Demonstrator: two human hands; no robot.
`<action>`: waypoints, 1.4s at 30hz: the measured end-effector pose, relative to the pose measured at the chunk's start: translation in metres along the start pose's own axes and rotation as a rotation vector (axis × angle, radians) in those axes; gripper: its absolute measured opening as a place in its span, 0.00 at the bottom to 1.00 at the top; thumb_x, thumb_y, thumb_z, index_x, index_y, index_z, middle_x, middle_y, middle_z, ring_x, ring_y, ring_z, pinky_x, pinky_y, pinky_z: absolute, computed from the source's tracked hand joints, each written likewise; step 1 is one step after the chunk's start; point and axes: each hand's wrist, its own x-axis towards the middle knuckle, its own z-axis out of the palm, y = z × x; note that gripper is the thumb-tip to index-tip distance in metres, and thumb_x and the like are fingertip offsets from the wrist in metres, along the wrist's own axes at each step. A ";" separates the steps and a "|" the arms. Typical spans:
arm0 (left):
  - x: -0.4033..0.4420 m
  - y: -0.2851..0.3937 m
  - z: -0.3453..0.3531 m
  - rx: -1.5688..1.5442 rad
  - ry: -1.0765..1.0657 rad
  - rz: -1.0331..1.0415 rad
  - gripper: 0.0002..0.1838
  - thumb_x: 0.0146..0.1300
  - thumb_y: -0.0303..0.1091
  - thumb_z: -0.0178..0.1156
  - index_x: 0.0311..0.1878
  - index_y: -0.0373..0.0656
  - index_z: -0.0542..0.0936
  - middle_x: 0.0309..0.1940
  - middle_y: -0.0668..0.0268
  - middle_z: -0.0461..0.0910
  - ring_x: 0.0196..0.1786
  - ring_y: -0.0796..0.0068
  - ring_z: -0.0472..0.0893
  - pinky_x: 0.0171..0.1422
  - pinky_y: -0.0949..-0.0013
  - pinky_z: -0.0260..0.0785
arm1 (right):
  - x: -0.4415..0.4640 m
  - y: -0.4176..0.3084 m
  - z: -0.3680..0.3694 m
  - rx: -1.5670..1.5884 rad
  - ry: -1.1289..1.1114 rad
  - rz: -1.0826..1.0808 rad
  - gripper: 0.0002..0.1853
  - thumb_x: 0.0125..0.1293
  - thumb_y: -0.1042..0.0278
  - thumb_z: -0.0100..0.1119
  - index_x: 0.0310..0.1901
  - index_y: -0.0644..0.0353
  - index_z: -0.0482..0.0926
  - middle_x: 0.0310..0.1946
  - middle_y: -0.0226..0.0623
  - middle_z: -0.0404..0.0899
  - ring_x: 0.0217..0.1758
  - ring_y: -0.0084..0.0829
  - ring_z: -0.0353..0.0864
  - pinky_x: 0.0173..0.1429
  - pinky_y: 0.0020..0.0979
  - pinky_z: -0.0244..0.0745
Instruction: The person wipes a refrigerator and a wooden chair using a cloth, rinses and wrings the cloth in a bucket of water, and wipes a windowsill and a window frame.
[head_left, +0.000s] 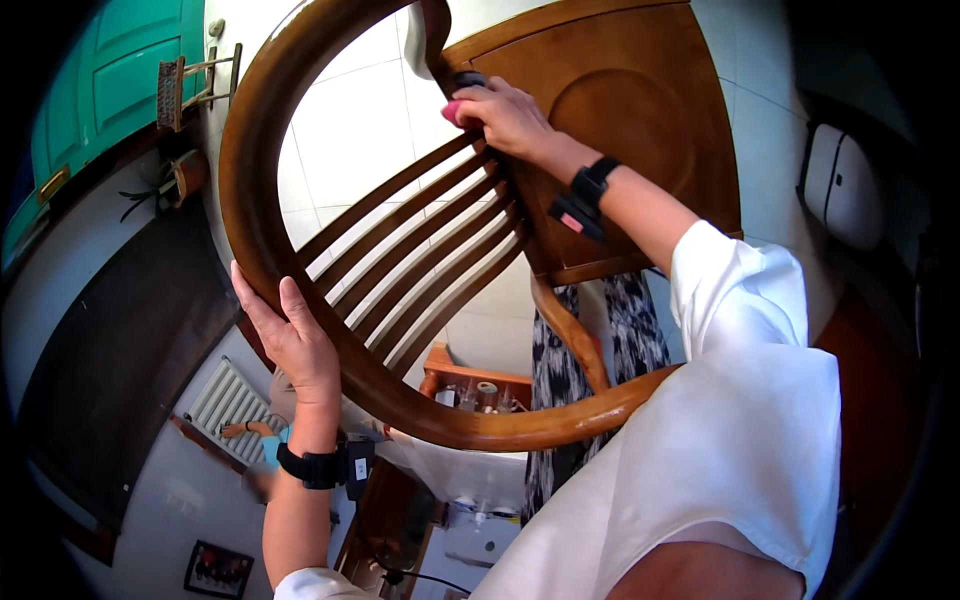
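Note:
A brown wooden armchair [610,90] with a curved top rail [250,150] and a slatted back [400,215] fills the middle of the view. My right hand [505,115] is closed around a small pink thing [453,112], at the seat edge near the slats' lower ends. Its kind is mostly hidden by my fingers. A dark piece [470,80] shows just beyond my fingertips. Against the outer side of the curved rail lies my left hand [295,340], fingers stretched and thumb apart. Black straps with small boxes circle both wrists.
A small wooden tray-like stand [475,385] with glassware shows beyond the rail. Another person's arm [250,428] appears by a white radiator [230,405]. A small stool [172,95] and a potted plant [188,175] stand near the green door [130,70]. A white case [845,185] is at right.

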 end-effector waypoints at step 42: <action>0.001 0.004 -0.002 -0.013 0.021 0.006 0.30 0.71 0.43 0.49 0.71 0.41 0.54 0.64 0.50 0.66 0.63 0.55 0.70 0.64 0.63 0.63 | -0.074 -0.026 0.013 0.085 -0.075 0.256 0.24 0.55 0.71 0.50 0.55 0.45 0.77 0.45 0.46 0.80 0.49 0.47 0.78 0.55 0.38 0.72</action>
